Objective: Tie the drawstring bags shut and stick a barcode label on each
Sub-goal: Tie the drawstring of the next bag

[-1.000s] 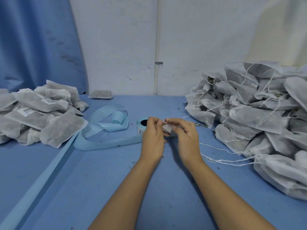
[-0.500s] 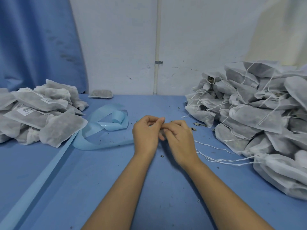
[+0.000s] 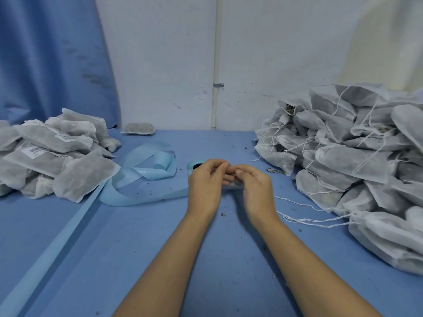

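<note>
A small bag (image 3: 231, 185) sits just to the right of the label roll (image 3: 194, 165), a bit nearer to the person. Only a bit of it shows between the two hands. The right hand (image 3: 254, 187) has its grip curled over the small bag and holds it. The left hand (image 3: 206, 183) is curled too, and its fingertips meet the right fingertips. I cannot tell if its grip holds anything. The string is too thin to see there.

Blue backing tape (image 3: 137, 179) loops to the left of the label roll on the blue bench (image 3: 137, 248). Far left of the roll lies a pile of labelled bags (image 3: 57, 156). Far right of the roll is a big pile of bags with loose strings (image 3: 343, 156).
</note>
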A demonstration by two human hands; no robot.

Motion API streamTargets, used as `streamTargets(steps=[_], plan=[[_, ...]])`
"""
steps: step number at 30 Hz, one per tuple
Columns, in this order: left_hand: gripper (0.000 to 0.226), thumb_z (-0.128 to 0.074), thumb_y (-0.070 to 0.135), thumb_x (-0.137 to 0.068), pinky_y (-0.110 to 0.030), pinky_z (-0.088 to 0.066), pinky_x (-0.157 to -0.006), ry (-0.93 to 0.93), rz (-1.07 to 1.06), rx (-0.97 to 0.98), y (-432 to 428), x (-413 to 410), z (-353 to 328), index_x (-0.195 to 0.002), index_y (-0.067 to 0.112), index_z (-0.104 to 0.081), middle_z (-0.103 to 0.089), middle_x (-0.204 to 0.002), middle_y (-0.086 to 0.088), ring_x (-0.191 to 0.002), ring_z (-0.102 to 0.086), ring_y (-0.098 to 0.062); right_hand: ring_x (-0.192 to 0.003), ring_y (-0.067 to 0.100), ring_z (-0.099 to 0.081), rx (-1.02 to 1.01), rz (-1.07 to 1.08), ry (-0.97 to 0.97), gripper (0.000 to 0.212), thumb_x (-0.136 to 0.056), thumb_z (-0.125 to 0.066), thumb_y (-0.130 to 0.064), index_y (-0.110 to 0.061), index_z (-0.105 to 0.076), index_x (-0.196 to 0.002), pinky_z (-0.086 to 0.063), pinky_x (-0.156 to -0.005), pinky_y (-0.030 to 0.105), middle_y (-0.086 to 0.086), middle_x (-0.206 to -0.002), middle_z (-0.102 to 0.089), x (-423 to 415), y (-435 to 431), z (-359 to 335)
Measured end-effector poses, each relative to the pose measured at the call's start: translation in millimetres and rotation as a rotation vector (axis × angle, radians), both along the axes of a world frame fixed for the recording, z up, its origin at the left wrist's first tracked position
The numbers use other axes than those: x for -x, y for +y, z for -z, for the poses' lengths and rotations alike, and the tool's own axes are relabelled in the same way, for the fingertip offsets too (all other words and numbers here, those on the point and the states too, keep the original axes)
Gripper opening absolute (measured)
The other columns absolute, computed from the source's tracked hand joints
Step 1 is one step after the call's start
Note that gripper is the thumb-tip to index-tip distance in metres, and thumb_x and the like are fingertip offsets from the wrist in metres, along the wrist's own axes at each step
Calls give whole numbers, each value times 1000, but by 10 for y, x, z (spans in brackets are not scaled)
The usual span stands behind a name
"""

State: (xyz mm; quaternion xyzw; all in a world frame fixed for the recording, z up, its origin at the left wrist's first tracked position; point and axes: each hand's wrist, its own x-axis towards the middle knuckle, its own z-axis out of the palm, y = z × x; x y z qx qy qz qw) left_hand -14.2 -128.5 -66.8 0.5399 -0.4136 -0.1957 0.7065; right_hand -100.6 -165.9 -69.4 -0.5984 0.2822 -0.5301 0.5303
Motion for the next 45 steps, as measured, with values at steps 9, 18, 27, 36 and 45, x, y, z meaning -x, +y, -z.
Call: streamTargets(steps=[9,18,27,36,45], plan=[[13,-56,5,-93,-26,-54,-75,-77,-3,-59,15,-117,95,-91,4,-69,-72,-81,-6,-75,-69,-13,-63,6,-57,-186,-6,-176,33,-87,-44,4,-7,-71,-72,-51,-69,20,0,-68,-70,22,6,-80],[16,-57,12,-92,-22,-50,-66,-49,10,-103,76,-71,107,-82,22,-65,-69,-74,6,-68,-64,-8,-71,10,-66,-547,-158,-546,14,-88,-56,-3,-4,-70,-89,-56,-74,20,4,-79,-72,97,-15,-178],[52,-53,-13,-65,-16,-32,-88,-834,-93,-48,98,-31,145,-112,9,-58,-54,-102,3,-100,-33,-10,-63,8,-55,-598,-219,-649,14,-87,-57,-1,-13,-65,-88,-45,-64,16,1,-69,-61,100,12,-304],[19,-72,8,-78,-1,-36,-77,-376,-182,50,84,-16,-37,-94,17,-65,-45,-109,7,-93,-49,13,-50,7,-51,-607,-424,-757,29,-67,-62,-1,-8,-63,-95,-37,-44,14,0,-63,-59,22,136,-435],[40,-51,-9,-82,-20,-46,-64,108,-137,218,190,-129,-420,-89,30,-57,-61,-82,6,-68,-54,-4,-61,10,-65,-526,-236,-644,27,-84,-56,6,-14,-63,-100,-52,-58,16,4,-71,-70,-52,204,-444]])
